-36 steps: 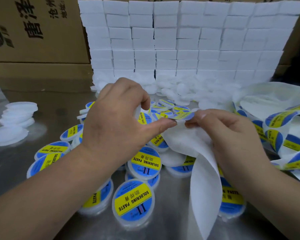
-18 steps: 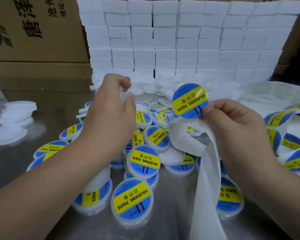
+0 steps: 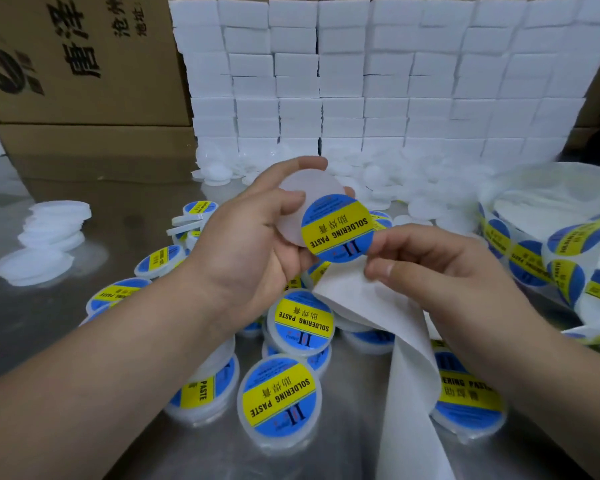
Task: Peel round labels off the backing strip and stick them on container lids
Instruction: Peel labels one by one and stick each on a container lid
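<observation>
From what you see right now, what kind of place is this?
Probably a small packing workshop: white blocks stacked like a wall, cardboard cartons beside them, and many labelled lids heaped on a steel table.

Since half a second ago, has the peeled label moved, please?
Yes: the peeled label moved left and down from the white box wall, over the blank lid.

Light: even, overhead; soft sheen on worktop (image 3: 32, 317) left edge.
Focus: bg slightly soft.
Distortion: wide-angle bend at frame edges.
</observation>
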`<action>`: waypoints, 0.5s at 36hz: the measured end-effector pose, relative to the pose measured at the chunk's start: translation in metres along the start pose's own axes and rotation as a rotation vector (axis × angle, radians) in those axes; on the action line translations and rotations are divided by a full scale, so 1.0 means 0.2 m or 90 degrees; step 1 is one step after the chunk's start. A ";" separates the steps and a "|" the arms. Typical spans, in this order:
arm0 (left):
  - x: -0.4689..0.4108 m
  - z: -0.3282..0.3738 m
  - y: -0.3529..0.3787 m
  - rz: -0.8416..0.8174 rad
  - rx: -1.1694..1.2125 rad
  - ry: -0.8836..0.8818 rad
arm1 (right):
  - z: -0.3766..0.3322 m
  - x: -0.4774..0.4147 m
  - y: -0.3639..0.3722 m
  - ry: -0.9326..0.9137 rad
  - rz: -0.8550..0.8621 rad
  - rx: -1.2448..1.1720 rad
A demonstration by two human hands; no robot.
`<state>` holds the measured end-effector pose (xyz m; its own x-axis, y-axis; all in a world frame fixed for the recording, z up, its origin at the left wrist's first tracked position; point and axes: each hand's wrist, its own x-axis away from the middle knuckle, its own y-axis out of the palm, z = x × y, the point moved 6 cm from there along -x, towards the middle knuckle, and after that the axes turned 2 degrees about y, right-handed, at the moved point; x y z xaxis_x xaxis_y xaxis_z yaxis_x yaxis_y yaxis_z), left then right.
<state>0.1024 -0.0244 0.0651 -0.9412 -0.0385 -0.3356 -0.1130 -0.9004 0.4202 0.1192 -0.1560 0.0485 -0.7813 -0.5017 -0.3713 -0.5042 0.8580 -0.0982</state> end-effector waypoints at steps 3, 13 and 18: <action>0.01 0.00 0.02 -0.037 0.023 -0.017 | -0.01 0.00 0.01 -0.007 -0.018 -0.002; 0.02 -0.02 0.03 -0.043 -0.109 0.021 | -0.02 0.01 0.03 0.000 -0.060 -0.025; 0.02 -0.03 0.03 -0.040 -0.131 0.039 | -0.01 0.01 0.02 0.011 -0.055 -0.017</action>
<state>0.0994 -0.0326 0.0617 -0.9128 -0.0004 -0.4084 -0.0976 -0.9709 0.2189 0.1150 -0.1531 0.0488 -0.7407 -0.5756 -0.3464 -0.5793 0.8084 -0.1045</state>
